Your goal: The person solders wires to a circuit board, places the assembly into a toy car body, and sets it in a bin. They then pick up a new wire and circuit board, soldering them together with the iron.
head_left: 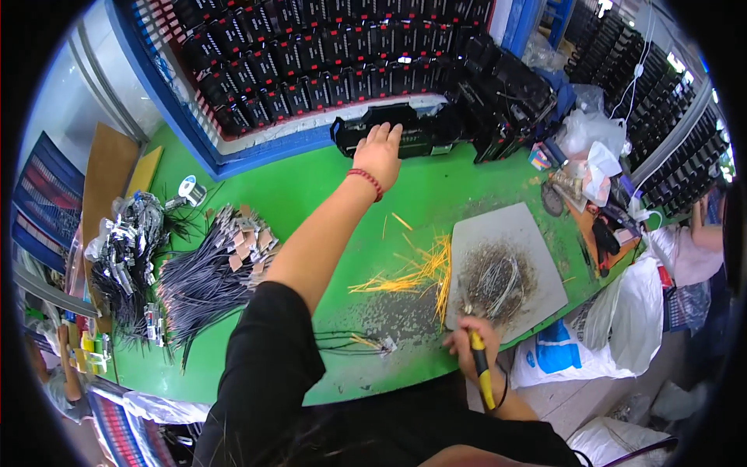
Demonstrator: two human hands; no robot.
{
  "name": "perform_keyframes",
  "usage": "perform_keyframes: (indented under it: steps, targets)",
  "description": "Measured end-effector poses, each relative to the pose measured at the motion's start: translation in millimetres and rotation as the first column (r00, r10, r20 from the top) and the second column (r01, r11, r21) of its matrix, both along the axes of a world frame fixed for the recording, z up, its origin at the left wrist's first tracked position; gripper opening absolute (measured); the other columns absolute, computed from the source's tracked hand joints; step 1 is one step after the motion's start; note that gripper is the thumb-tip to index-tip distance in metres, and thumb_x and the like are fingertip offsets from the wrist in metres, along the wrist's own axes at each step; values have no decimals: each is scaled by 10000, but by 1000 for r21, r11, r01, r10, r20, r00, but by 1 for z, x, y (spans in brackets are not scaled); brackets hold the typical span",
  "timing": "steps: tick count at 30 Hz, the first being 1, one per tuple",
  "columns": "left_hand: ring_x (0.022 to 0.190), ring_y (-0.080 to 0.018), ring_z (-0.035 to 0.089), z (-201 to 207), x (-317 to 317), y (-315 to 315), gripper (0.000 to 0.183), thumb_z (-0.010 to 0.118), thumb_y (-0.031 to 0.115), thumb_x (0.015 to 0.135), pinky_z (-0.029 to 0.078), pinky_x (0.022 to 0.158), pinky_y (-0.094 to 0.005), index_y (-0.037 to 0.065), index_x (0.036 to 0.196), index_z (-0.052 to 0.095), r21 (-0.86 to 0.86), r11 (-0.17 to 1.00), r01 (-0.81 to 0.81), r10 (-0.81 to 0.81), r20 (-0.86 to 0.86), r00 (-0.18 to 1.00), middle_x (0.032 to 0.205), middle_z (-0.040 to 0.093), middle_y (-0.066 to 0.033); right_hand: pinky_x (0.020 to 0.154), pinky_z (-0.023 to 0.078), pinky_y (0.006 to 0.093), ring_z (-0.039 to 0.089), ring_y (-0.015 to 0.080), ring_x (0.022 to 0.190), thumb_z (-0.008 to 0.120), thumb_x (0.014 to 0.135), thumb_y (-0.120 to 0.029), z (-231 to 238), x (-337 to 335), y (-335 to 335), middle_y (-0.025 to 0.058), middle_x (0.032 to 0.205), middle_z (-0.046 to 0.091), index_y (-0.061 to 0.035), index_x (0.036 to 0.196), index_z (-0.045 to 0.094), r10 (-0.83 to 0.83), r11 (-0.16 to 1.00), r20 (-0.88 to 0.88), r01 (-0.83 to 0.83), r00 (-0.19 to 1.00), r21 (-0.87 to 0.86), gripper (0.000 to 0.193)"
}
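My left hand (379, 157), with a red bead bracelet at the wrist, reaches to the far side of the green table. Its fingers are stretched out over the near edge of a black plastic housing (424, 134); whether they press on it I cannot tell. In my right hand (464, 348), near the front edge, is a yellow and black soldering iron (480, 361). Its tip end points at a grey board (510, 233) with a dark patch and a tangle of thin solder wire (502, 282). Yellow thin tubes (424, 268) lie left of the board, and some dark wires (354, 342) lie nearer me.
A blue-framed rack (311, 47) of black housings stands behind the table (311, 194). More black housings (502, 97) are piled at the back right. Bundled black cables (206, 284) and a solder spool (191, 191) lie left. Plastic bags (595, 140) and tools crowd the right side.
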State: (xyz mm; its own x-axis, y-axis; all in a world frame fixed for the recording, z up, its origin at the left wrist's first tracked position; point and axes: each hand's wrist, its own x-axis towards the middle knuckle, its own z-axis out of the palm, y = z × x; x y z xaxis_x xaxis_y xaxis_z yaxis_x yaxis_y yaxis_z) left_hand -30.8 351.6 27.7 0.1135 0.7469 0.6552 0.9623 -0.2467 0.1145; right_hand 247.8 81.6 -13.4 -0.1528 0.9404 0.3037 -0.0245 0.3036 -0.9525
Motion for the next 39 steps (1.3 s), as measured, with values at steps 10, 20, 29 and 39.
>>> perform_keyframes:
  steps: [10, 20, 29, 39]
  targets:
    - [817, -337, 612, 20, -13, -58, 111, 674, 90, 789, 504, 693, -431, 33, 874, 632, -2, 986, 169, -164, 234, 958, 883, 580, -128, 534, 485, 229, 607, 125, 596, 522, 966, -61, 7, 23, 9, 155, 812, 672, -15, 1108, 499, -34, 996, 80, 27, 996, 86, 151]
    - [902, -104, 574, 69, 43, -196, 256, 625, 42, 917, 476, 826, -249, 18, 1149, 521, 409, 908, 94, -380, 896, -228, 1064, 617, -36, 817, 533, 312, 665, 219, 901, 736, 829, -67, 72, -55, 50, 176, 1193, 651, -21, 1154, 561, -64, 864, 219, -55, 974, 500, 372]
    - [969, -116, 588, 69, 79, -268, 400, 638, -38, 860, 507, 852, -278, 3, 1215, 459, 376, 893, 249, -302, 908, -289, 1071, 612, -54, 828, 450, 433, 623, 328, 1036, 686, 772, -145, 135, -77, 38, 165, 1159, 652, -91, 1101, 627, -582, 537, 531, -198, 616, 820, 339]
    - [1100, -244, 604, 88, -7, -327, 487, 710, -27, 736, 546, 862, -333, 22, 1207, 599, 69, 984, 165, -170, 651, 739, 1304, 535, -170, 613, 465, 392, 609, 285, 654, 682, 654, 31, 139, -38, 67, 83, 742, 627, -117, 1010, 652, -468, 632, 552, -176, 690, 755, 387]
